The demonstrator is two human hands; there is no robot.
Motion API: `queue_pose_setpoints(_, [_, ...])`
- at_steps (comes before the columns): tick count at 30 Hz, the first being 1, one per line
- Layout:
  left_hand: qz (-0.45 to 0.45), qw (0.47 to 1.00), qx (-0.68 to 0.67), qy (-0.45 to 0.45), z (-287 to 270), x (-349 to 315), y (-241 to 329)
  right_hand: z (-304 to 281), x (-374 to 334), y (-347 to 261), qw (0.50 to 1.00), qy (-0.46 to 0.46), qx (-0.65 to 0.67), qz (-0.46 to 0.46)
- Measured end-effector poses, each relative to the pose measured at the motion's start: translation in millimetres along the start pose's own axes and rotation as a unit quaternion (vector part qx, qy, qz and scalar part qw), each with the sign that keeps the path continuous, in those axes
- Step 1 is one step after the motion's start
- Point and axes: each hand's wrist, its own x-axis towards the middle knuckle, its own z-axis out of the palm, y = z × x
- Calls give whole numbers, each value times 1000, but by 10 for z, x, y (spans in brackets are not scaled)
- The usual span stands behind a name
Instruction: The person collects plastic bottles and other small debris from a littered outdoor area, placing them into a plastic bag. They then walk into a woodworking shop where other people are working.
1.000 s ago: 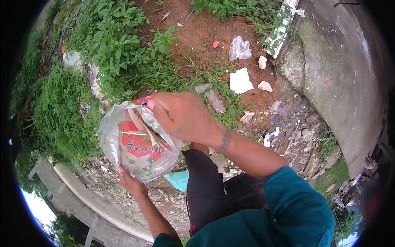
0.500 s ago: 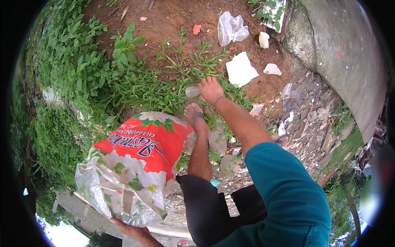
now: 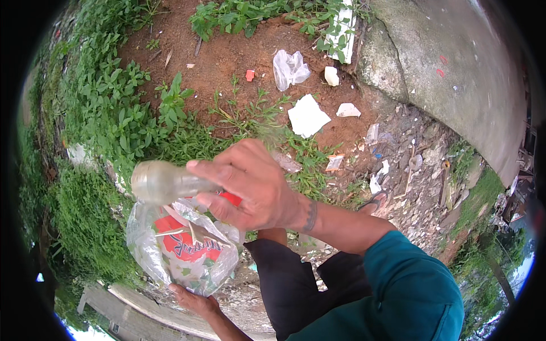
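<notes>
My right hand (image 3: 250, 184) is closed round the narrow end of a cloudy, see-through bottle (image 3: 159, 182), blurred by motion. Its wide end points left, above the mouth of a plastic bag (image 3: 196, 267). That bag is red and white with a flower print, and its shiny inside shows at the gaping mouth. A few pale flat pieces (image 3: 196, 233) lie in the opening. At the lower left, my left hand (image 3: 196, 300) grips the bag's near rim; part of its fingers is hidden behind the plastic.
On red soil ahead lie a crumpled clear plastic bag (image 3: 291, 69), a white square sheet (image 3: 307, 116), pale broken pieces (image 3: 348, 109) and a red scrap (image 3: 250, 75). Green weeds (image 3: 85, 199) grow thick on the left. A concrete slab (image 3: 455, 74) and rubble (image 3: 421, 165) fill the right.
My right hand has lifted the bottle from the weeds by my foot and brought it up and left over the bag. My left hand still holds the bag, whose mouth now faces up more.
</notes>
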Motion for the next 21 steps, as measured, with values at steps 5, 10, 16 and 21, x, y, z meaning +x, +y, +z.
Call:
queue_pose_setpoints(5, [-13,999,-35,-21,53,-55,-1,291,149,-563,987,-149,42,-53])
queue_pose_setpoints(10, [21,999,43,16,-59,52,-105,114,-133,249,988,-65,3,143])
queue_pose_setpoints(16, [27,987,154,47,-180,196,-219,-585,-716,2429,809,34,-106,578])
queue_pose_setpoints(21, [11,967,240,89,-387,309,-326,-718,-710,3553,807,194,-266,490])
